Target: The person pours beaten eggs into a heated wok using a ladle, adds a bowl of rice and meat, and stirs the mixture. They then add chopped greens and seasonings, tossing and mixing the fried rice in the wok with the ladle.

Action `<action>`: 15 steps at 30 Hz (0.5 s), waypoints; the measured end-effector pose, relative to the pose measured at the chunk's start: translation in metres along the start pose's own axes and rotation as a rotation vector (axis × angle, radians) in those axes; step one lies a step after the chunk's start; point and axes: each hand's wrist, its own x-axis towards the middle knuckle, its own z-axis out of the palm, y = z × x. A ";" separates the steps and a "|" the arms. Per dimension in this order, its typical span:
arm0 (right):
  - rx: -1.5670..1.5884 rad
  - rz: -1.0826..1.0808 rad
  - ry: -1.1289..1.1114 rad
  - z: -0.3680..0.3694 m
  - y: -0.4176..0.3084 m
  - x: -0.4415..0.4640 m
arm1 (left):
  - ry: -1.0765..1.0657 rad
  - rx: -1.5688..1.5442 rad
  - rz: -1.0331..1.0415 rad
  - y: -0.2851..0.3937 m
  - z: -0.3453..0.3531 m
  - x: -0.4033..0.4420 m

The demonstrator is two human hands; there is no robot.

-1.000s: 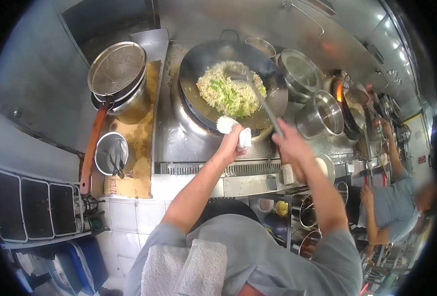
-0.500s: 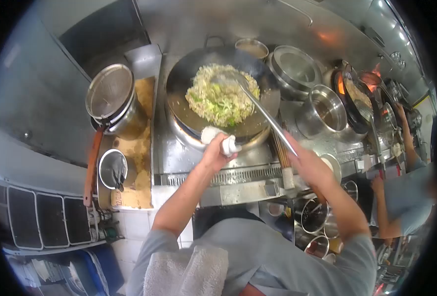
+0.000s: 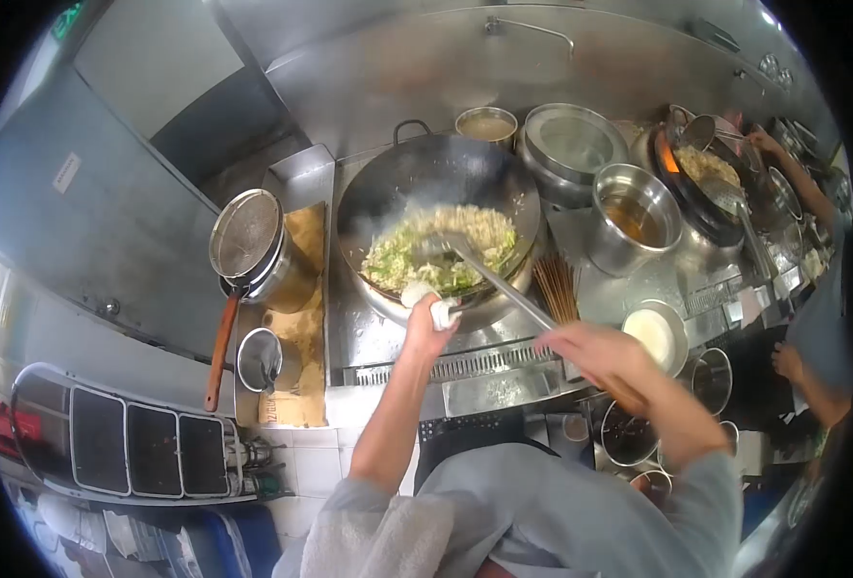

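Note:
A large dark wok point(image 3: 436, 173) stands on the stove in the middle, with rice and chopped greens point(image 3: 475, 231) along its near side and steam over them. My left hand point(image 3: 428, 328) is closed around a white cloth point(image 3: 441, 313) at the wok's near rim. My right hand point(image 3: 595, 352) grips the long-handled ladle point(image 3: 518, 299) by its wooden end. The ladle's bowl rests among the rice and greens. Just right of the wok lies a bamboo brush point(image 3: 557, 289).
A strainer point(image 3: 245, 234) sits on a pot at the left, above a small metal pot point(image 3: 261, 360). Right of the wok are a pot of brown liquid point(image 3: 637, 217) and a bowl of white contents point(image 3: 650, 332). A co-worker's arm point(image 3: 798, 178) reaches toward another wok point(image 3: 696, 207).
The wok has tipped toward me and the rice and greens have gathered at its near side. The ladle's bowl has moved down into them. The whole view has shifted.

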 end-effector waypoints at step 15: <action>-0.085 0.080 -0.086 0.015 -0.043 -0.088 | 0.055 0.047 0.058 0.002 -0.009 -0.067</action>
